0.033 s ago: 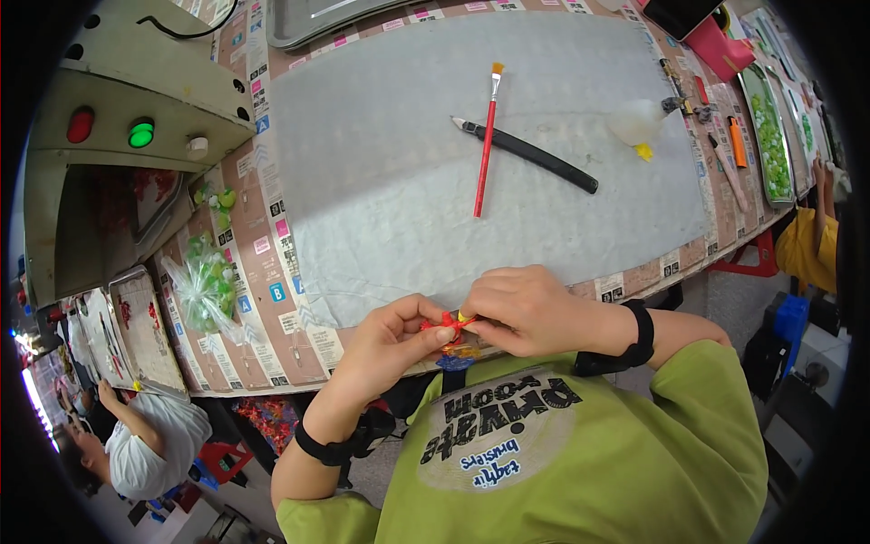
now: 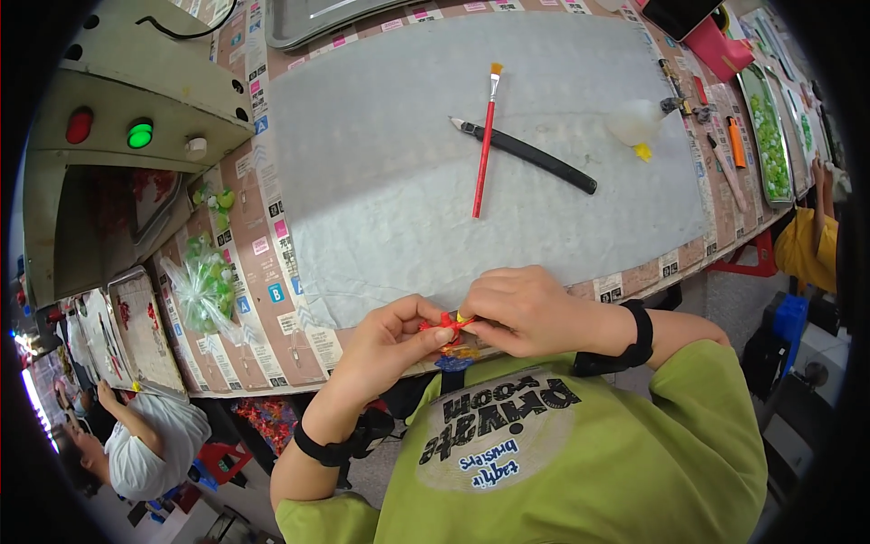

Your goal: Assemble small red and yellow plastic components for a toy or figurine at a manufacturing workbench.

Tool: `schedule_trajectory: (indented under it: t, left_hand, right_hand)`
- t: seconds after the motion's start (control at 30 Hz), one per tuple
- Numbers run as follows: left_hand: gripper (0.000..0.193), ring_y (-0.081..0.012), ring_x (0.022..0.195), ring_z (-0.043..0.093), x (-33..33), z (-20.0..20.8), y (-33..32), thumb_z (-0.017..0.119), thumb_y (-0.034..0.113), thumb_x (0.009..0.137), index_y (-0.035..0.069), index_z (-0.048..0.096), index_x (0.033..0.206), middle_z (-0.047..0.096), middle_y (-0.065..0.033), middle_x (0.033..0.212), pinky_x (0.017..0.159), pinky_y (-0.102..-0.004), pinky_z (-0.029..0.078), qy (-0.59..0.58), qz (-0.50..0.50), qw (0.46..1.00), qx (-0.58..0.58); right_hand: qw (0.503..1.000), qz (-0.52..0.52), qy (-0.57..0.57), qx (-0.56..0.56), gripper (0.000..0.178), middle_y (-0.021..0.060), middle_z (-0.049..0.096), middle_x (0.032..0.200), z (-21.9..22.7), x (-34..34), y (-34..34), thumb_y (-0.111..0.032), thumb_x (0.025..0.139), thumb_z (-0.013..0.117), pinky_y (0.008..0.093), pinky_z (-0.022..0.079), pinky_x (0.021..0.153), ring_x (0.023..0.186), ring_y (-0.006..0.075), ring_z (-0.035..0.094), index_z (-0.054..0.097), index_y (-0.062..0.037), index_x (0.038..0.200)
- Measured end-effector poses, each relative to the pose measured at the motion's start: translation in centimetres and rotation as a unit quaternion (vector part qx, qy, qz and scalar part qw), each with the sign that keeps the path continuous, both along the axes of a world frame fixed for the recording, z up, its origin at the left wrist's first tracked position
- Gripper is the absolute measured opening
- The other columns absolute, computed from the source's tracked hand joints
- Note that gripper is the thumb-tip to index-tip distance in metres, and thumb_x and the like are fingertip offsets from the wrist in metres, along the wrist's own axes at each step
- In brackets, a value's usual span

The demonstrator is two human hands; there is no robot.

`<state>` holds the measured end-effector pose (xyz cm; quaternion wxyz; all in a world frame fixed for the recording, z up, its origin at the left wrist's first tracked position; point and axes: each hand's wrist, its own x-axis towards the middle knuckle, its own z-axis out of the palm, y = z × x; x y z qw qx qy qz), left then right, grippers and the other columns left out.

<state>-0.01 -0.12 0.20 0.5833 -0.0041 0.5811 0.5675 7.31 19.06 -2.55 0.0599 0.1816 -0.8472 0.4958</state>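
Observation:
At the table's near edge, my left hand (image 2: 388,343) pinches a small red figurine (image 2: 448,322) between thumb and fingers. My right hand (image 2: 524,310) is closed over the same piece from the other side, its fingertips at a small yellow part. Fingers cover much of the figurine, so its full shape is hidden. Beyond my hands, a red-handled paintbrush (image 2: 485,154) with orange bristles lies across a black-handled craft knife (image 2: 535,159) on a pale sheet (image 2: 381,208).
A metal machine (image 2: 154,91) with red and green buttons stands at the left. Near it lies a clear bag (image 2: 204,290) of green pieces. A grey tray (image 2: 299,23) sits at the back. An orange lighter (image 2: 736,143) and a green-filled tray (image 2: 768,136) are at the right. Other people sit at both sides.

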Motion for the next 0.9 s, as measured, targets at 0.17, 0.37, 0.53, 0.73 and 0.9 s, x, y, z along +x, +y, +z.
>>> schedule_trajectory:
  t: [0.17, 0.37, 0.53, 0.73, 0.9]
  left_hand:
    - [0.012, -0.0049, 0.075, 0.056, -0.11, 0.09, 0.07, 0.059, 0.010, 0.084, 0.001, 0.054, 0.091, 0.061, -0.0017, 0.083, 0.066, -0.0183, 0.047, -0.002, -0.004, 1.000, -0.003]
    - [0.014, -0.0051, 0.075, 0.056, -0.12, 0.00, -0.06, 0.060, 0.011, 0.083, 0.001, 0.054, 0.091, 0.061, -0.0019, 0.083, 0.066, -0.0182, 0.047, -0.013, 0.003, 1.000, 0.007]
    - [0.014, -0.0048, 0.074, 0.056, -0.11, -0.07, -0.07, 0.061, 0.011, 0.083, 0.002, 0.054, 0.091, 0.061, -0.0018, 0.083, 0.066, -0.0182, 0.047, -0.013, -0.001, 1.000, 0.007]
    - [0.014, -0.0042, 0.073, 0.055, -0.10, -0.19, -0.10, 0.060, 0.012, 0.083, 0.002, 0.054, 0.091, 0.061, -0.0015, 0.082, 0.065, -0.0176, 0.046, -0.009, -0.001, 1.000, 0.006]
    - [0.013, -0.0041, 0.074, 0.055, -0.06, -0.19, -0.11, 0.060, 0.012, 0.084, 0.002, 0.054, 0.091, 0.061, -0.0014, 0.082, 0.065, -0.0176, 0.046, -0.012, 0.001, 1.000, 0.008]
  right_hand:
    - [1.000, 0.001, -0.002, -0.004, 0.012, 0.0073, 0.054, 0.069, 0.07, -0.02, 0.10, -0.006, 0.069, 0.062, 0.0330, 0.042, 0.052, 0.064, 0.0250, 0.055, 0.053, -0.0050, 0.077]
    - [1.000, 0.012, -0.021, 0.002, 0.012, 0.0072, 0.055, 0.071, 0.10, -0.04, 0.13, -0.006, 0.069, 0.062, 0.0326, 0.043, 0.053, 0.065, 0.0248, 0.056, 0.053, -0.0049, 0.078]
    - [1.000, 0.013, -0.022, 0.001, 0.012, 0.0072, 0.055, 0.071, 0.20, -0.04, 0.16, -0.006, 0.069, 0.062, 0.0325, 0.043, 0.053, 0.066, 0.0246, 0.056, 0.053, -0.0049, 0.078]
    - [1.000, 0.015, -0.019, 0.008, 0.012, 0.0071, 0.055, 0.071, 0.16, -0.11, 0.14, -0.006, 0.069, 0.062, 0.0325, 0.043, 0.053, 0.066, 0.0243, 0.056, 0.053, -0.0049, 0.078]
    - [1.000, 0.014, -0.019, 0.006, 0.012, 0.0070, 0.054, 0.070, 0.20, -0.12, 0.15, -0.006, 0.069, 0.062, 0.0325, 0.042, 0.053, 0.065, 0.0243, 0.055, 0.053, -0.0049, 0.077]
